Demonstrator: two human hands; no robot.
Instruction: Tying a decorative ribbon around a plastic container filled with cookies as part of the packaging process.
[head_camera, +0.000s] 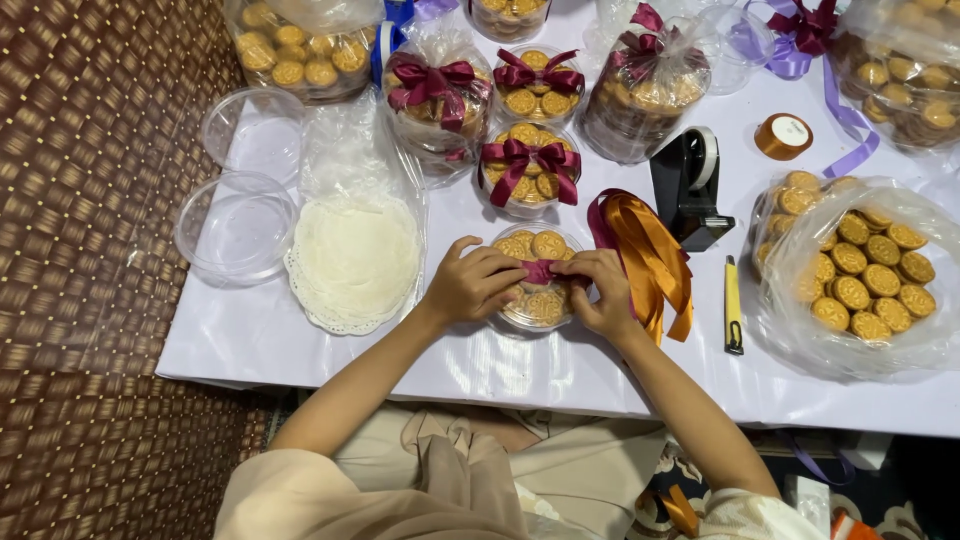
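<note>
Item in hand: round clear tub of biscuits (540, 290), lid on, filled with round golden biscuits, standing on the white counter (480, 365) directly under both hands. A maroon ribbon (540, 271) crosses its top. The left hand (470, 283) and the right hand (603, 290) are close together over the tub, each pinching the ribbon between thumb and fingertips, with only a short stretch of ribbon showing between them.

Just beyond the hands: a second tub (530, 170) of the same kind, full of biscuits, tied with a finished maroon bow. Beyond that, a third bowed tub (538, 85), and to its left a taller bagged stack (437, 105) with a maroon bow.

Left of the left hand: a pile of white lace-edged paper doilies (355, 262) partly under clear plastic; further left, two empty clear tubs (237, 227), one beyond the other.

Right of the right hand: loose orange and maroon ribbon lengths (650, 262) touching the wrist side; a black tape dispenser (688, 190) beyond them; a yellow utility knife (733, 305) lying flat; then an open clear plastic bag (850, 270) holding many loose biscuits.

Far edge: a roll of orange ribbon (783, 136), purple ribbon (845, 115), and further bags of biscuits (300, 50).
</note>
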